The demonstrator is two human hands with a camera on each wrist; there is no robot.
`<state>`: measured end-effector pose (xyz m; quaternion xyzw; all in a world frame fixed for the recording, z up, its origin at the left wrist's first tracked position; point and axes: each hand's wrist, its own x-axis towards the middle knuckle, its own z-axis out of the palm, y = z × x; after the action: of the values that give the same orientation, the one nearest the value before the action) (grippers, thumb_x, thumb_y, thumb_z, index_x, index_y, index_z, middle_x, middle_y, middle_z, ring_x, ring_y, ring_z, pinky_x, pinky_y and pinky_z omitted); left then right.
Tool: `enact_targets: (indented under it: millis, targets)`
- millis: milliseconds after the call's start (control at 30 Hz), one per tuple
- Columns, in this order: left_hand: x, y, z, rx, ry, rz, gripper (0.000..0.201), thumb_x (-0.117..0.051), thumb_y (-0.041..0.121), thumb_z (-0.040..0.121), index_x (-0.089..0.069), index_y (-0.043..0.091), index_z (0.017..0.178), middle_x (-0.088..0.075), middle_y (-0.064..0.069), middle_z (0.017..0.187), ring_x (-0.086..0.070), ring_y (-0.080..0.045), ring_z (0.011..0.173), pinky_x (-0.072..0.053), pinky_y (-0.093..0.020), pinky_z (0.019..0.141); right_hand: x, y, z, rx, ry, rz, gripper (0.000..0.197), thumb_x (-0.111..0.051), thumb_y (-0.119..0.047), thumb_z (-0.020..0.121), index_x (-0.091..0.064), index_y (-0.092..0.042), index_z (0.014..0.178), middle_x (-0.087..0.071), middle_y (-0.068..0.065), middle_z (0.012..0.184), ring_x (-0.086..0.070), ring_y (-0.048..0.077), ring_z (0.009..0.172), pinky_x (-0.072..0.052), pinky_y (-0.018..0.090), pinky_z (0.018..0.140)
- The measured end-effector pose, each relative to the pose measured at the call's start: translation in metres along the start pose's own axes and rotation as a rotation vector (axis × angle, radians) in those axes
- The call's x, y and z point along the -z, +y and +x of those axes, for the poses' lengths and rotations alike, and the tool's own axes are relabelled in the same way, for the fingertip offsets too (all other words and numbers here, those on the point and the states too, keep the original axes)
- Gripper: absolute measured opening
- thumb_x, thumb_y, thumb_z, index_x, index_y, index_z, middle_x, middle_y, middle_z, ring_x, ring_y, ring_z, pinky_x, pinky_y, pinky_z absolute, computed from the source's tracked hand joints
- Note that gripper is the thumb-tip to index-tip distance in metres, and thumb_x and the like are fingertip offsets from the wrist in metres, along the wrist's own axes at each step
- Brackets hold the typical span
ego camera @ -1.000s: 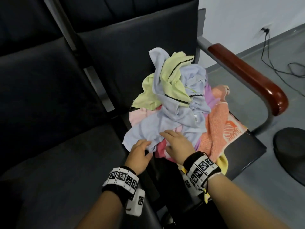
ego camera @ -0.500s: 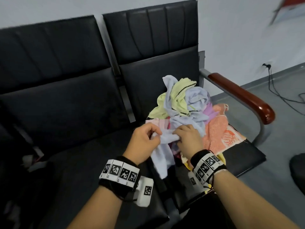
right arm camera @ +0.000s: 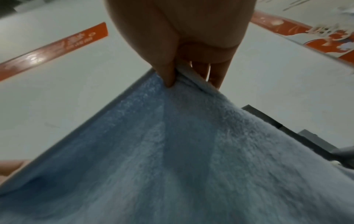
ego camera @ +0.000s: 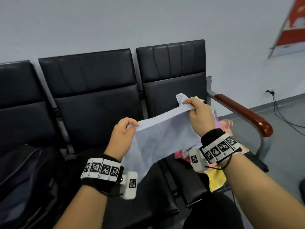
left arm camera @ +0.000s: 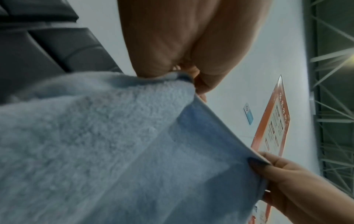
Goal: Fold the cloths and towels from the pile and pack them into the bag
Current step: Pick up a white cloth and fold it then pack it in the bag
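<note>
Grey-white wall (ego camera: 99, 22) fills the top of the head view, grey floor (ego camera: 283, 123) at right w/ a dark cable (ego camera: 280, 113) running from a wall socket. 1 red-and-white poster (ego camera: 292, 30) hangs top right. Row of black seats (ego camera: 92, 96): 3 backrests visible, w/ 1 red-brown wooden armrest (ego camera: 244, 111) on the rightmost seat. Dark bag (ego camera: 24, 176) sits on the left seat, bottom-left of view.

1 pale blue towel (ego camera: 161, 138) is held up in the air, over the gap between middle & right seats, its top edge stretched between 2 hands, the rest hanging down. Pile of cloths (ego camera: 219, 124) lies on the right seat behind the towel & right arm; mostly hidden, so no count – pink, orange, yellow bits show.

Left hand (ego camera: 122, 134) pinches the towel's left top corner, thumb & fingers curled on the hem. Right hand (ego camera: 198, 116) grips the right top corner the same way, held higher. Each wrist has 1 band of black-and-white markers.
</note>
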<state>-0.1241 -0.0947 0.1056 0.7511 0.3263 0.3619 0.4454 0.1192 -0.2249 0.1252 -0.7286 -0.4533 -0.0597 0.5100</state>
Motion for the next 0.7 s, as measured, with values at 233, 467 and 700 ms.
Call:
enact_targets:
  millis: [233, 467, 700]
  targets:
    - [0.072, -0.004, -0.046, -0.113, -0.029, 0.291, 0.032, -0.078, 0.012, 0.075, -0.061, 0.035, 0.088, -0.052, 0.013, 0.101, -0.054, 0.001, 0.095, -0.039, -0.009, 0.077, -0.015, -0.06, -0.02, 0.117, -0.04, 0.07, 0.039, -0.042, 0.006, 0.085, -0.068, -0.019, 0.099, -0.069, -0.004, 0.098, -0.059, 0.011, 0.095, -0.038, 0.004, 0.079]
    - [0.138, -0.051, -0.081, 0.007, 0.218, 0.403, 0.024, -0.054, -0.002, 0.082, -0.062, 0.02, 0.078, -0.061, 0.004, 0.087, -0.056, -0.006, 0.08, -0.039, -0.01, 0.068, -0.076, -0.102, -0.042, 0.199, -0.161, 0.128, 0.034, -0.044, 0.005, 0.083, -0.063, -0.022, 0.092, -0.067, -0.006, 0.086, -0.059, 0.007, 0.081, -0.044, 0.02, 0.073]
    - [0.206, -0.087, -0.12, 0.13, 0.32, 0.394, 0.019, -0.057, 0.011, 0.092, -0.064, 0.026, 0.083, -0.067, 0.008, 0.073, -0.061, 0.0, 0.07, -0.045, -0.016, 0.062, -0.121, -0.118, -0.047, 0.148, -0.232, 0.196, 0.03, -0.05, 0.0, 0.087, -0.065, -0.027, 0.084, -0.067, -0.015, 0.085, -0.057, -0.009, 0.083, -0.038, 0.002, 0.067]
